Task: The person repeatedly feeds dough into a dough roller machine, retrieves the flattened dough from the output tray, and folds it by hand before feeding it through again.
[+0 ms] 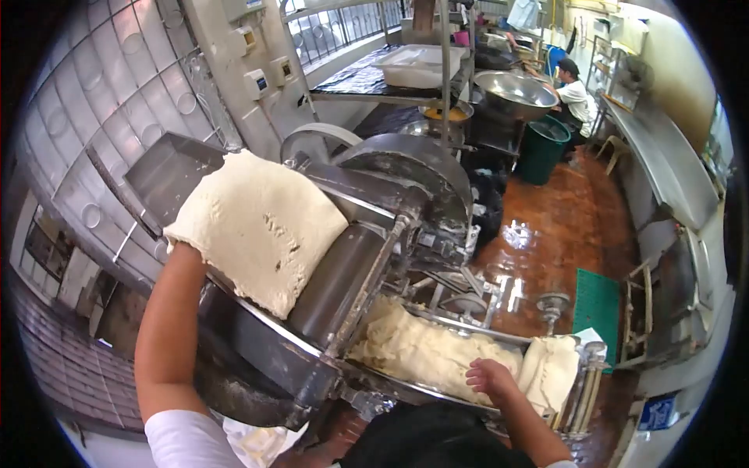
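A wide, thick sheet of pale dough (261, 226) lies over the metal roller (339, 285) of a large machine. My left forearm reaches up to its left edge, and the hand is hidden beneath the dough. My right hand (491, 377) is over the long metal tray (433, 312) at the machine's near right side, fingers apart, at the lumpy dough (429, 351) in it. A smoother folded piece of dough (551, 366) lies at the tray's right end, just beyond my right wrist.
Behind the roller are a metal pan (168, 175) and large wheels (406, 164). A shelf holds a white tub (421, 66). Farther back are a steel bowl (515, 90), a green bin (542, 148) and a person (577, 101). A steel counter (663, 160) runs along the right.
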Action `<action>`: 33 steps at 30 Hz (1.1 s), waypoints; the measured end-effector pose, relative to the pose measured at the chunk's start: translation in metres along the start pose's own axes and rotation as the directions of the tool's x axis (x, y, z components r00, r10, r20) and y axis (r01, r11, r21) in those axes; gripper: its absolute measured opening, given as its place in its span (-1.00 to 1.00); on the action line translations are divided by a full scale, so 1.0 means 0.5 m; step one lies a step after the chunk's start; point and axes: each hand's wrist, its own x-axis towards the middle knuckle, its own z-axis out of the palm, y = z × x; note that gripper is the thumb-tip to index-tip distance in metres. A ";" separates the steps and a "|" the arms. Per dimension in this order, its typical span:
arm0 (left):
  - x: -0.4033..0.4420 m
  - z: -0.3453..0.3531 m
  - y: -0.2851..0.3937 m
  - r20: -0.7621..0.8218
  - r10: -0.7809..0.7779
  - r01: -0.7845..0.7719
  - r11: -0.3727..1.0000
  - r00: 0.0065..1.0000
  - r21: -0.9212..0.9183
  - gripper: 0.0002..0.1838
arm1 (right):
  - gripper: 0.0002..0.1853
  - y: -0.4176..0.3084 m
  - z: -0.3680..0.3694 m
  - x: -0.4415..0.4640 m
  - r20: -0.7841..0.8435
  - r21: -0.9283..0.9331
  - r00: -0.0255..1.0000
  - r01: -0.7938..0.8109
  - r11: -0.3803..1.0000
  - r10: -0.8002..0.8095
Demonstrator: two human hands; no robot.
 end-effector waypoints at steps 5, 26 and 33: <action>0.011 0.139 -0.047 0.061 -0.165 0.167 0.765 0.984 -0.622 -0.54 | -0.67 -0.007 0.050 0.048 0.066 -0.028 0.995 -0.078 0.997 0.080; 0.016 0.175 -0.175 0.369 -0.427 0.563 0.572 0.825 -0.596 -0.41 | -0.41 -0.079 0.530 0.311 0.709 0.422 0.704 -0.376 0.825 -0.042; -0.208 -0.075 -0.112 -0.133 -0.458 0.251 0.682 0.879 -0.687 -0.53 | -0.44 -0.052 0.600 0.389 0.708 0.440 0.706 -0.423 0.792 -0.016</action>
